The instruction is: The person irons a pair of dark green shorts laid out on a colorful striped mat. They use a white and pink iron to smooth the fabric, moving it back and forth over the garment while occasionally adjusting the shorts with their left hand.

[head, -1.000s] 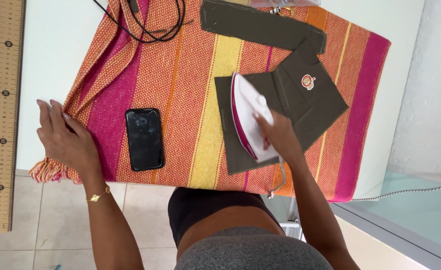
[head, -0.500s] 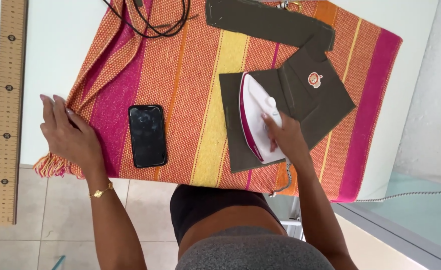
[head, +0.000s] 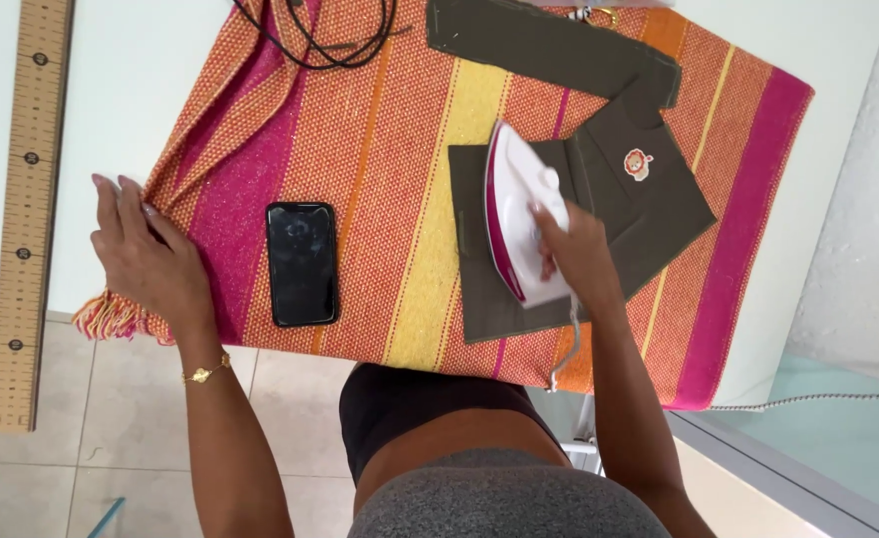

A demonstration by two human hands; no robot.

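A white and magenta iron [head: 521,221] stood flat on a dark olive piece of fabric [head: 579,239] near the right part of the table's front edge, its tip pointing toward the far edge. The right hand [head: 577,261] was clamped around the iron's handle from the near side, fingers wrapped over it. The fabric carried a small round patch [head: 638,163] on a folded section just beyond and to the right of the iron. A second dark olive strip [head: 549,50] lay along the far edge. Under both spread a striped cloth [head: 390,169] in orange, yellow and magenta, which covered most of the white table [head: 131,90]. A black phone [head: 302,263] lay face up on the cloth, toward the front edge. The left hand [head: 150,261] rested flat, fingers slightly spread, on the cloth's fringed front left corner. A wooden ruler [head: 23,209] lay along the table's left edge, and a black cord [head: 330,40] curled at the far edge.
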